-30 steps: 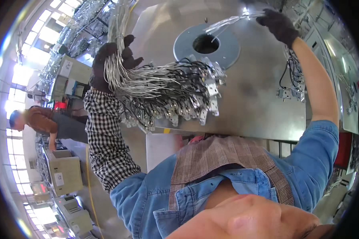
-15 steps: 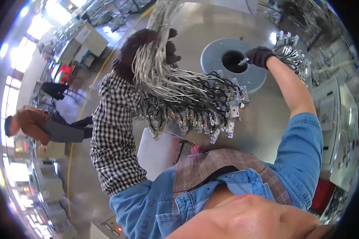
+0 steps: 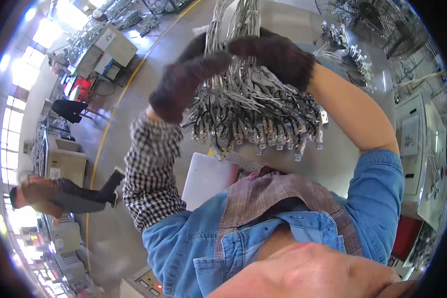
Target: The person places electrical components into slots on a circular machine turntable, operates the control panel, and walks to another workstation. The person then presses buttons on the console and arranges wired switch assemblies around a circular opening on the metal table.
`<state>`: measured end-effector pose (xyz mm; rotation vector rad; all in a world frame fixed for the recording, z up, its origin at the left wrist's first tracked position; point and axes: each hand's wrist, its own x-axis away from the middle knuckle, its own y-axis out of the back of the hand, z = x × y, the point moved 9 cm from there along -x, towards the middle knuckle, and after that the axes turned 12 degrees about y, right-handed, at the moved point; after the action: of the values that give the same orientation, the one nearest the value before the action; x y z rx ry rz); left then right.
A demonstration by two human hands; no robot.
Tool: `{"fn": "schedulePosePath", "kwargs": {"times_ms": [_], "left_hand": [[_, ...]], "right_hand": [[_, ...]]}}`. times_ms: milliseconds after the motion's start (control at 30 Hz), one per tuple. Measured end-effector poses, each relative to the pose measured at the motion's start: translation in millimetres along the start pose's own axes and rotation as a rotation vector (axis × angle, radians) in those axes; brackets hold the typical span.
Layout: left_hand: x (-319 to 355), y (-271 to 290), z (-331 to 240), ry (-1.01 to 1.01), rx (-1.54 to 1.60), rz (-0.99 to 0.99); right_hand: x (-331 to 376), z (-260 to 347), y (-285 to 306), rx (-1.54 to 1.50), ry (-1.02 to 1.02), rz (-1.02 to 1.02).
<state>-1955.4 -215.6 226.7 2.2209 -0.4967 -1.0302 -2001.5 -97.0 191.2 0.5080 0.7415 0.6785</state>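
Note:
In front of my chest hangs a large bundle of grey wires, its many black-sleeved ends carrying small metal-and-white fittings. My left hand, in a dark knitted glove, is wrapped round the left side of the bundle. My right hand, gloved alike, grips the right side higher up, its fingers meeting the left hand's near the middle. Above the hands the wires run on in two or so strands toward the top of the view. The gloves hide where the strands are gripped.
More wires with fittings lie on the grey work table at the right. A fan cage stands beyond. Grey cabinets stand at the right, a white stool seat below the bundle. At the left a person walks past benches.
My right hand has left the round blue-grey holder and joined the left on the bundle. The small object it held no longer shows. The wires moved slightly right; the walking person shifted.

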Motion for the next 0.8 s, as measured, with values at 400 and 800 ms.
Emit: {"fn": "schedulePosePath", "kwargs": {"times_ms": [400, 800], "left_hand": [[91.7, 26.7, 20.9, 0.279, 0.801, -0.73], [81.2, 92.3, 39.6, 0.303, 0.989, -0.675]], "right_hand": [[-38.6, -55.0, 25.2, -1.093, -0.076, -0.781], [48.9, -15.3, 92.4, -0.665, -0.072, -0.989]]}}
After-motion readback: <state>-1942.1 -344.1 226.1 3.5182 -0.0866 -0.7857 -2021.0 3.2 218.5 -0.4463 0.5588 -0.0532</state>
